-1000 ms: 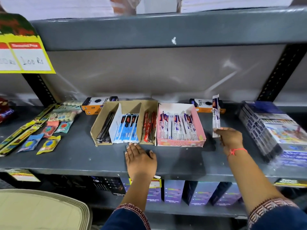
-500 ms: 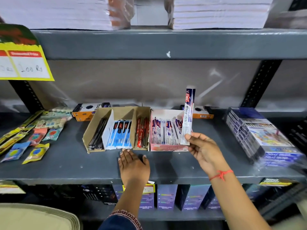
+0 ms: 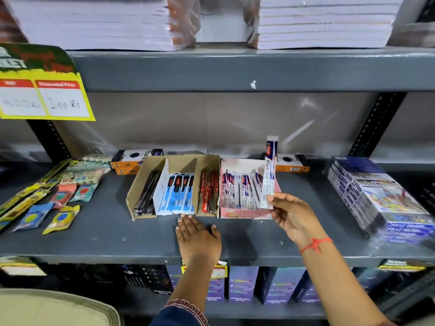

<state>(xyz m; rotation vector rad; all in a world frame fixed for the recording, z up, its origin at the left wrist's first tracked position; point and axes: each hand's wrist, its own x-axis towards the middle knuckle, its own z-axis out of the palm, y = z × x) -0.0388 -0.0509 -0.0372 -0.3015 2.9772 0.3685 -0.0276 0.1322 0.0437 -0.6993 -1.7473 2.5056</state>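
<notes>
In the head view, the right-hand grip (image 3: 294,217) pinches the lower end of a long, narrow white-and-blue plastic pen packet (image 3: 270,170) between thumb and fingers. The packet stands nearly upright above the right end of an open pink cardboard box (image 3: 237,213). More packets of the same kind lie side by side in that box. Whether the held packet touches the box wall cannot be told.

The left-hand grip (image 3: 199,236) holds nothing. It lies flat, palm down and fingers straight, on the grey metal shelf (image 3: 106,238). Its fingertips are just in front of a brown cardboard tray with three compartments (image 3: 138,184). The left compartment holds dark pens, the middle one blue-and-white packets, the right one red packets. The tray stands against the pink box's left side.

Behind the tray lies an orange-and-black carton (image 3: 131,161), and a second one (image 3: 292,164) lies behind the pink box. A shrink-wrapped stack of blue packs (image 3: 376,194) sits well apart at the right of the shelf. Small coloured sachets (image 3: 62,218) are spread at the left. A yellow price card (image 3: 47,100) hangs from the upper shelf, which carries stacks of white paper (image 3: 94,20).
</notes>
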